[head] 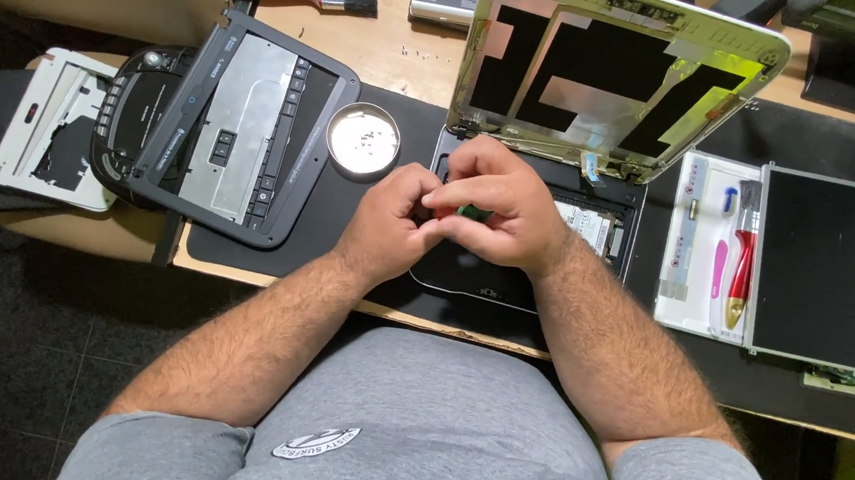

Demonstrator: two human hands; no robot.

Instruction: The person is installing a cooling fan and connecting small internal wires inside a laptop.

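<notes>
The small green part (472, 212) pinched between the left hand (389, 217) and the right hand (495, 207) shows only a sliver of colour. The open laptop lid shell (620, 73) is pale cream with black angular patches. The round metal dish (362, 140) is silver. The dark grey keyboard bezel panel (245, 127) frames a dull silver plate. The red-handled brush with a gold tip (742, 267) lies on a white plastic panel (693, 244), beside a black screen panel (814, 267) with a grey rim. The wooden surface (391, 47) is light tan under a black mat (298, 221). The shirt (404, 429) is grey.
</notes>
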